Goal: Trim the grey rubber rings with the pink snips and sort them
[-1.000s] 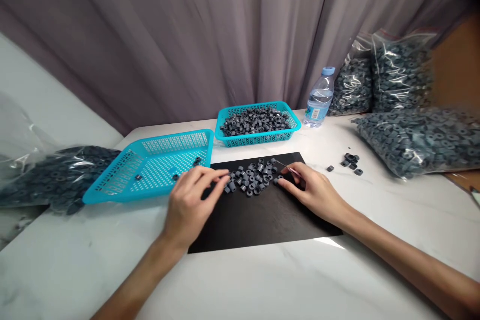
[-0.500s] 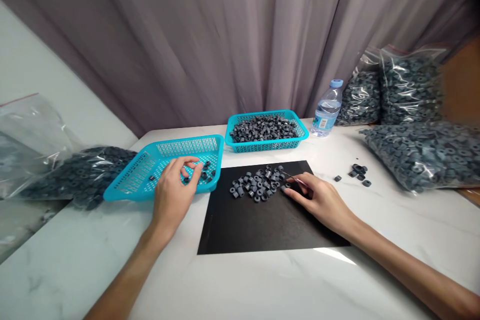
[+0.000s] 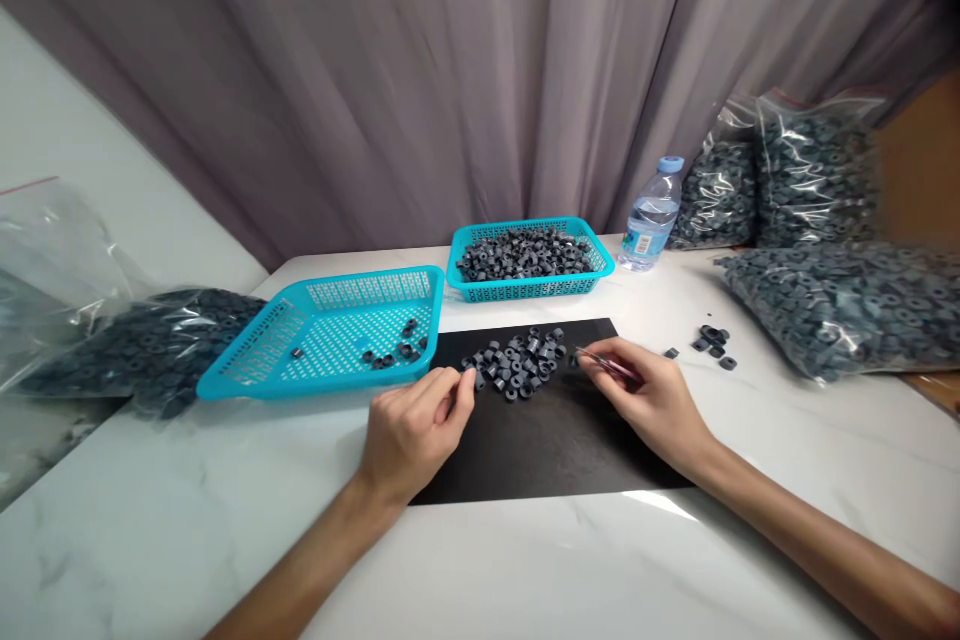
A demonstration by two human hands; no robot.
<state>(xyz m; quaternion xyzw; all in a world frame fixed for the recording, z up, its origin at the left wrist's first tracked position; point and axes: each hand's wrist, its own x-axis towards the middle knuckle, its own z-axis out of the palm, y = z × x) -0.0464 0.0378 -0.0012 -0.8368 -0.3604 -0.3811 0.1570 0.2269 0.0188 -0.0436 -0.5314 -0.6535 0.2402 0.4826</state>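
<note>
A loose pile of small dark grey rings [image 3: 521,360] lies on a black mat [image 3: 540,450]. My left hand [image 3: 421,420] is closed in a pinch at the pile's left edge, thumb and forefinger beside the outermost rings; whatever is between the fingertips is hidden. My right hand [image 3: 649,395] grips slim tweezers [image 3: 609,363], their tips pointing left toward the pile. A single dark ring [image 3: 574,360] sits by the tweezer tips, close to my right fingers. The blue-green basket [image 3: 262,385] behind my left hand holds several rings, most of them in its right end.
A second basket [image 3: 531,292], full of rings, stands at the back. Beside it is a water bottle [image 3: 651,217]. Bulging bags of rings stand and lie at right [image 3: 847,310], and another bag [image 3: 180,330] lies at left. Several stray rings [image 3: 712,340] rest on the white table [image 3: 525,570].
My left hand has moved right, from over the left basket to the pile's left edge, and its fingers have closed together. My right hand has shifted slightly right with the tweezers.
</note>
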